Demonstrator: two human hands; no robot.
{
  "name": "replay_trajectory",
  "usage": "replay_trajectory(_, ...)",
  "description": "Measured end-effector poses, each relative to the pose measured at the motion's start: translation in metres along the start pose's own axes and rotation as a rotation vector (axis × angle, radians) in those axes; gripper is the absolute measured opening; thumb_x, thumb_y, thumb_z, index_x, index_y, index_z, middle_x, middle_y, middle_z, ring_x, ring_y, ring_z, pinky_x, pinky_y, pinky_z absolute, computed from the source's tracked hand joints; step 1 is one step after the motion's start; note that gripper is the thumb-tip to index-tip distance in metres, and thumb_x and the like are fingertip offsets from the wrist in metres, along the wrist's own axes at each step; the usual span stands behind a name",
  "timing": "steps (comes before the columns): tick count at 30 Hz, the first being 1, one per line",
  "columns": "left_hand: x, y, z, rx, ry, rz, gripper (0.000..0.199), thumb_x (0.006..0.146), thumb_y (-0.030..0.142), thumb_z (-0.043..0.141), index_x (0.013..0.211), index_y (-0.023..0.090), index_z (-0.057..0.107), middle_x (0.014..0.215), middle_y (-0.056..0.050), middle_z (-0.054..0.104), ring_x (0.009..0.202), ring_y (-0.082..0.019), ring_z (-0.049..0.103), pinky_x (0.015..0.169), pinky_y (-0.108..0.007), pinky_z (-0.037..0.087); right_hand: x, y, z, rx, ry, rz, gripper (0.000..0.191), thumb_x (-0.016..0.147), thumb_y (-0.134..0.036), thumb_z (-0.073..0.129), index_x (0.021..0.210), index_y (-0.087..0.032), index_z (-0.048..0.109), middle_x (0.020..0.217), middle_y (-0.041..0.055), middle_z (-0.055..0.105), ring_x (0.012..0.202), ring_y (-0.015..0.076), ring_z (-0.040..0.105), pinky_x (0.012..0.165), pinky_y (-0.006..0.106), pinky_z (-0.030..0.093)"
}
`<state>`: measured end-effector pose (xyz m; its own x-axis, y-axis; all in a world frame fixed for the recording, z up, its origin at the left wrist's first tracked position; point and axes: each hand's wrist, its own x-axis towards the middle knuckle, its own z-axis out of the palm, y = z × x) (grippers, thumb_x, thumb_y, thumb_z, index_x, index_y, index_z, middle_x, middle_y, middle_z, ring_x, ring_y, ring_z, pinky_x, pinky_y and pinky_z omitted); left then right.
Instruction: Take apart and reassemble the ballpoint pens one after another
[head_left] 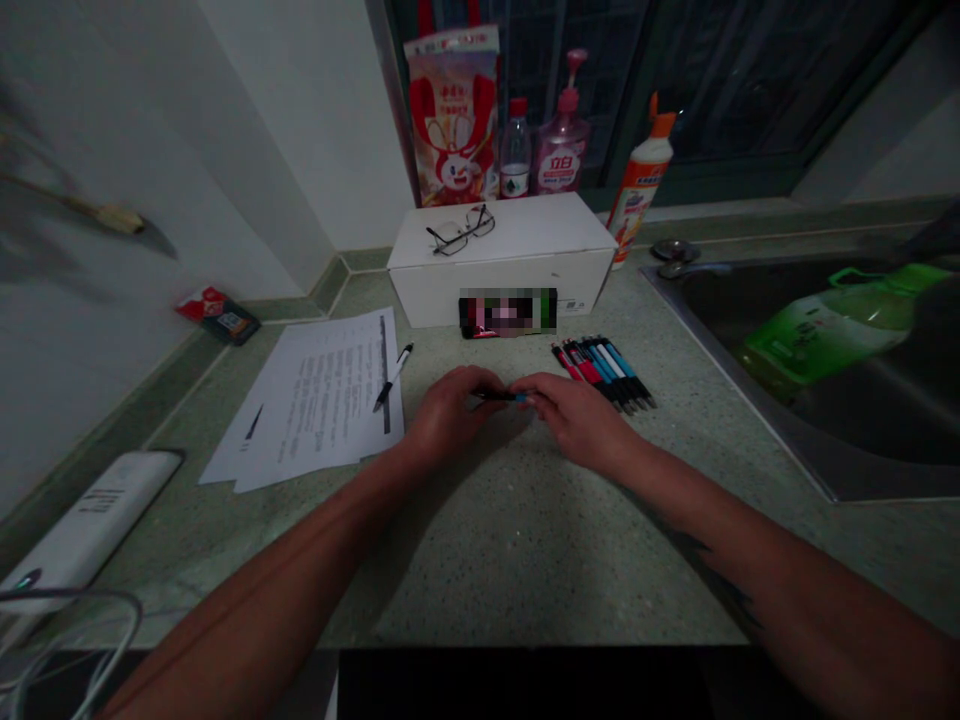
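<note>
Both my hands meet over the middle of the speckled counter (517, 540), holding one dark pen with a blue part (519, 397) lengthwise between them. My left hand (457, 405) pinches its dark end. Around the blue end, the fingers of my right hand (574, 412) are closed. Just beyond my right hand lies a row of several red, white and blue pens (604, 370), side by side. A black and white pen (394, 377) rests on the right edge of printed papers (322, 390), left of my left hand.
Behind the hands stands a white box (502, 265) with glasses (461, 232) on top and a dark, partly blurred item (508, 314) at its front. Bottles line the window. A sink (847, 440) holding a green jug (832, 325) is right; a white power strip (97, 515) and cables are left.
</note>
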<state>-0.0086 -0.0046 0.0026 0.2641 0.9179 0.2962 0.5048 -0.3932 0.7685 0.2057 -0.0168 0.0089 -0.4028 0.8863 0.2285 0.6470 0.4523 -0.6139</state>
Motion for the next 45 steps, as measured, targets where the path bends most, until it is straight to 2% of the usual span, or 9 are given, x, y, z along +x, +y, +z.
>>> replay_trajectory(2,0.001,0.0038,-0.0017,-0.038,0.011,-0.077,0.018,0.083,0.023,0.08,0.099,0.023,0.07,0.093,-0.004,0.077,0.086,-0.021,0.071,0.083,-0.037,0.056,0.0002,-0.0001,-0.0011,-0.001,0.023,0.0,0.033,0.099,-0.013,0.049,0.121,-0.024,0.071,0.115,0.0084,0.078,0.105,0.0247,0.073,0.089,0.039,0.056)
replay_trajectory(5,0.0032,0.0078,-0.0058,-0.063,-0.019,-0.175,0.006,0.092,0.029,0.069,0.092,0.023,0.07,0.084,-0.005,0.076,0.079,-0.021,0.07,0.079,-0.038,0.056,0.0001,0.0009,-0.0016,0.013,0.043,-0.008,0.033,0.099,-0.013,0.047,0.119,-0.023,0.071,0.116,0.0091,0.078,0.105,0.0245,0.073,0.091,0.039,0.055)
replay_trajectory(10,0.0061,0.0094,-0.0075,-0.069,0.024,-0.159,0.004,0.083,0.022,0.074,0.084,0.023,0.07,0.088,-0.005,0.076,0.082,-0.021,0.069,0.082,-0.038,0.055,-0.0001,0.0021,0.0003,0.039,0.035,-0.003,0.033,0.099,-0.013,0.047,0.121,-0.023,0.069,0.115,0.0088,0.078,0.101,0.0235,0.074,0.086,0.037,0.056)
replay_trajectory(14,0.0063,0.0091,-0.0058,-0.164,0.002,-0.232,0.003,0.087,0.025,0.07,0.088,0.022,0.069,0.083,-0.005,0.076,0.078,-0.021,0.07,0.079,-0.037,0.056,0.0006,0.0004,-0.0004,0.03,0.052,0.013,0.033,0.1,-0.013,0.047,0.121,-0.024,0.069,0.117,0.0086,0.078,0.105,0.0242,0.074,0.089,0.039,0.056)
replay_trajectory(29,0.006,0.0082,-0.0054,-0.188,0.004,-0.221,0.009,0.086,0.027,0.072,0.094,0.023,0.07,0.088,-0.005,0.077,0.081,-0.021,0.071,0.079,-0.038,0.057,0.0009,-0.0003,-0.0018,0.024,0.04,-0.005,0.033,0.101,-0.014,0.047,0.123,-0.023,0.07,0.118,0.0094,0.078,0.105,0.0249,0.075,0.091,0.041,0.057)
replay_trajectory(32,0.0058,0.0093,-0.0044,-0.175,0.001,-0.209,0.005,0.084,0.024,0.073,0.087,0.023,0.069,0.086,-0.005,0.076,0.079,-0.021,0.07,0.078,-0.038,0.056,0.0008,-0.0008,-0.0017,0.003,0.038,-0.007,0.033,0.1,-0.015,0.048,0.124,-0.023,0.07,0.12,0.0095,0.077,0.109,0.0262,0.074,0.094,0.042,0.056)
replay_trajectory(35,0.0058,0.0082,-0.0038,-0.206,0.029,-0.207,0.012,0.082,0.025,0.075,0.093,0.023,0.069,0.09,-0.005,0.076,0.083,-0.021,0.071,0.08,-0.037,0.056,0.0006,-0.0009,-0.0012,0.003,0.036,0.002,0.034,0.101,-0.016,0.047,0.125,-0.024,0.07,0.121,0.0094,0.077,0.109,0.0261,0.073,0.094,0.043,0.056)
replay_trajectory(40,0.0061,0.0044,-0.0042,-0.172,-0.03,-0.257,0.009,0.085,0.03,0.073,0.083,0.023,0.069,0.079,-0.004,0.075,0.075,-0.022,0.069,0.075,-0.037,0.055,0.0005,0.0003,-0.0012,0.002,0.06,0.002,0.033,0.1,-0.015,0.049,0.124,-0.023,0.071,0.121,0.0092,0.078,0.111,0.0262,0.073,0.096,0.043,0.056)
replay_trajectory(45,0.0065,0.0091,-0.0061,-0.176,0.025,-0.241,0.012,0.081,0.027,0.076,0.091,0.023,0.069,0.09,-0.005,0.077,0.079,-0.021,0.069,0.077,-0.037,0.056,0.0008,-0.0015,-0.0026,0.029,0.071,-0.006,0.032,0.101,-0.015,0.049,0.122,-0.024,0.071,0.115,0.0078,0.079,0.107,0.0245,0.074,0.094,0.041,0.056)
